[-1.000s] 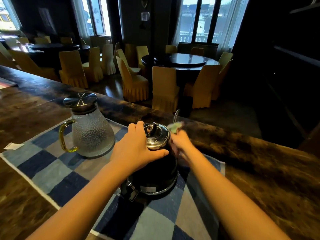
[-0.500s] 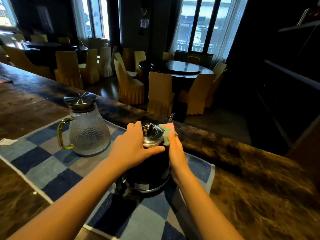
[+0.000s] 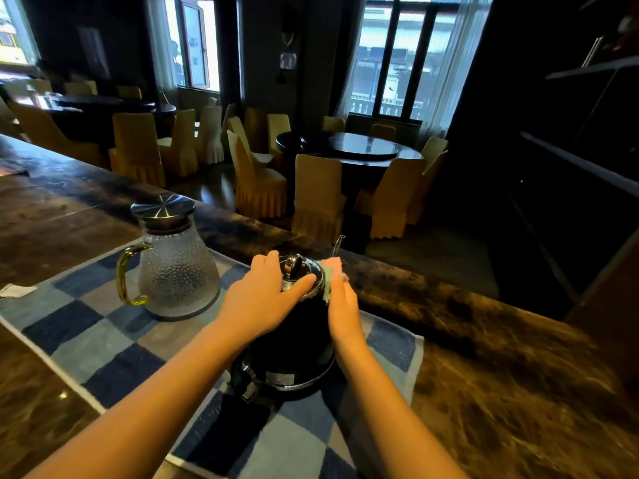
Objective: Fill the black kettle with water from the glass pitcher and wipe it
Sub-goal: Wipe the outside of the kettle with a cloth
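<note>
The black kettle (image 3: 294,344) stands on its base on a blue checked mat (image 3: 103,344), with a shiny metal lid (image 3: 297,271) on top. My left hand (image 3: 259,302) lies over the lid's near side, thumb along the rim, holding the kettle steady. My right hand (image 3: 342,312) presses a pink and green cloth (image 3: 332,274) against the kettle's upper right side. The glass pitcher (image 3: 176,267), dimpled, with a yellow-green handle and a metal lid, stands on the mat to the left, apart from both hands.
A dark marbled counter (image 3: 501,375) carries the mat and runs off to the right. A slip of white paper (image 3: 17,290) lies at the mat's left edge. Behind the kettle a thin glass rod (image 3: 338,244) sticks up. Beyond the counter are round tables with yellow-covered chairs (image 3: 318,198).
My right hand has slid the cloth up from the kettle's far side to its upper right edge by the lid. My left hand has stayed on the lid.
</note>
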Tool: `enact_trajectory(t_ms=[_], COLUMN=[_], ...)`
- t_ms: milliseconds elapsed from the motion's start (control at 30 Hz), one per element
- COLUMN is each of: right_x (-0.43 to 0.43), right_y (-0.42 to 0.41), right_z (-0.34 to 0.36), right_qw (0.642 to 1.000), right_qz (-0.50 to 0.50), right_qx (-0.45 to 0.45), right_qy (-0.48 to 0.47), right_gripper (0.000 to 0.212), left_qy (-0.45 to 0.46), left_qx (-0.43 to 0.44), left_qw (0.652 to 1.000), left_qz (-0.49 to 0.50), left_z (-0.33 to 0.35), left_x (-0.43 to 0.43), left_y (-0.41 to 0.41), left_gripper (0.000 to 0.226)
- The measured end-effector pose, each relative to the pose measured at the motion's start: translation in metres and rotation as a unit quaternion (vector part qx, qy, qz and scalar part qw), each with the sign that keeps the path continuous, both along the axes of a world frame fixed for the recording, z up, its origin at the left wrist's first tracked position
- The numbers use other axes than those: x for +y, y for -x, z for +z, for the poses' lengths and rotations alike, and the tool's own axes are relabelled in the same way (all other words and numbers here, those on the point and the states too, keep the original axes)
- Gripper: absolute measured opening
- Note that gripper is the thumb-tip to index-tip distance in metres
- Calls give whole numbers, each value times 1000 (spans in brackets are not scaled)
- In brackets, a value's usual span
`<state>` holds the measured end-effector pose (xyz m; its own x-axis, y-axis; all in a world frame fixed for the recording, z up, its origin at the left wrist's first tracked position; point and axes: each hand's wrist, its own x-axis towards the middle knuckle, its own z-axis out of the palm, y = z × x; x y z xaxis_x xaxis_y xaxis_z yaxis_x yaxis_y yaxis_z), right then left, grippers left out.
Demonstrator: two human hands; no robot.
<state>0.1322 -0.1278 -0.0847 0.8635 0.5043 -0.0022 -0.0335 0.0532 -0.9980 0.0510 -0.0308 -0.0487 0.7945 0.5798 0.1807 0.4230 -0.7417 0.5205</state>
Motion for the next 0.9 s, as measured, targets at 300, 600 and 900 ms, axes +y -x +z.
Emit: enact_trajectory(t_ms=[300,600,900], right_x=[-38,-73,-96], right_y=[27,50,73], right_z=[-62,-63,-12], right_qw=[996,983,979], right_qz=[-39,31,93], right_qx=[-13,-77,148], right_qy=[79,161,107], right_gripper=[35,28,22], left_qy=[12,56,-159], left_qx=[-1,-26,-238], left_qw=[1000,998,929], left_qz=[-3,-30,-235], left_z=[1,2,15], left_x=[4,10,-10], left_y=[-1,2,35], left_gripper=[58,84,27])
